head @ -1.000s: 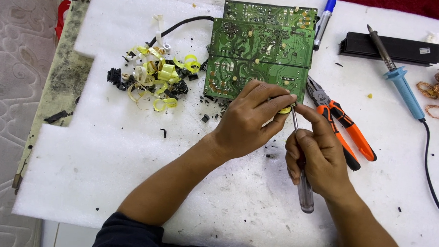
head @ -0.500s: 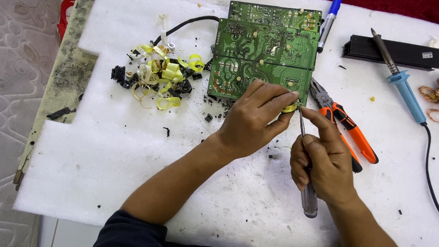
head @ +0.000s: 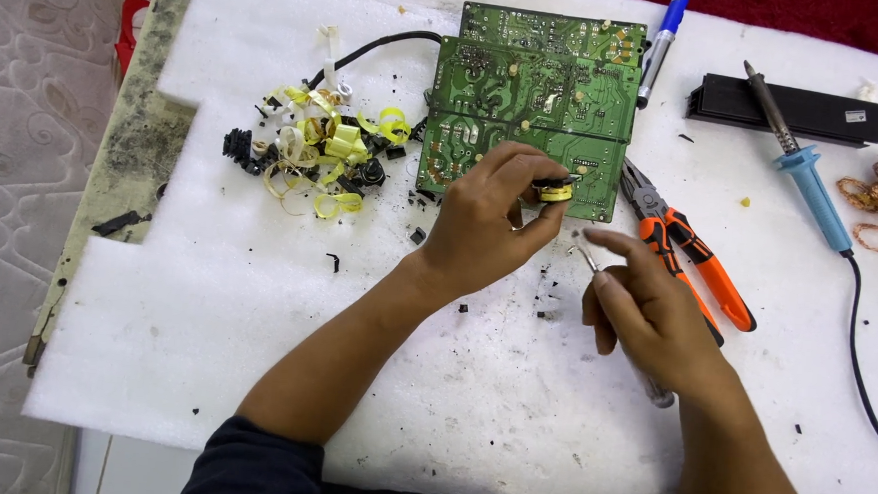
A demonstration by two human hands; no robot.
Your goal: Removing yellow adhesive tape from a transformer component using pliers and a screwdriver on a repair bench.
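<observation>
While the left hand [head: 485, 229] pinches a small yellow-wrapped coil [head: 553, 191] in its fingers at the green circuit board's [head: 532, 102] 6 o'clock edge, the right hand [head: 646, 313] grips a thin metal tool [head: 598, 270] just beside it. Orange pliers [head: 694, 255] lie at 3 o'clock on the white foam surface [head: 206, 295].

Near the person, the white foam worktop [head: 254, 338] lies open, strewn only with small black crumbs. Far side is crowded: green circuit board [head: 526, 111] centre, yellow tape scraps [head: 329, 156] left, orange pliers [head: 689, 255] and blue soldering iron [head: 813, 186] right.
</observation>
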